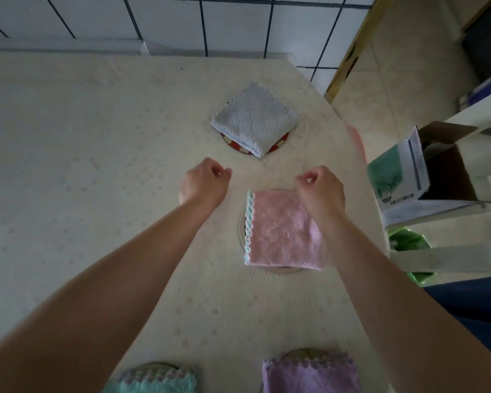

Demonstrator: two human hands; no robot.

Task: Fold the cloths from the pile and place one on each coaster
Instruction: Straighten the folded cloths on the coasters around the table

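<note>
A folded pink cloth (281, 231) with a teal scalloped edge lies flat on a pale coaster (241, 226). My right hand (322, 191) sits over its far right corner, fingers curled, with no cloth showing between the fingertips. My left hand (203, 181) hovers to the left of the cloth, apart from it, fingers curled on nothing. Further back, a folded grey cloth (255, 119) rests on a red patterned coaster (281, 142). At the near edge, a teal cloth (156, 382) and a purple cloth (309, 375) each cover a coaster.
The cream table (82, 165) ends at a tiled wall behind and drops off on the right. Beside that right edge stand an open cardboard box (448, 177) with green packets, a green bag (408, 242) and a white rail (451, 258).
</note>
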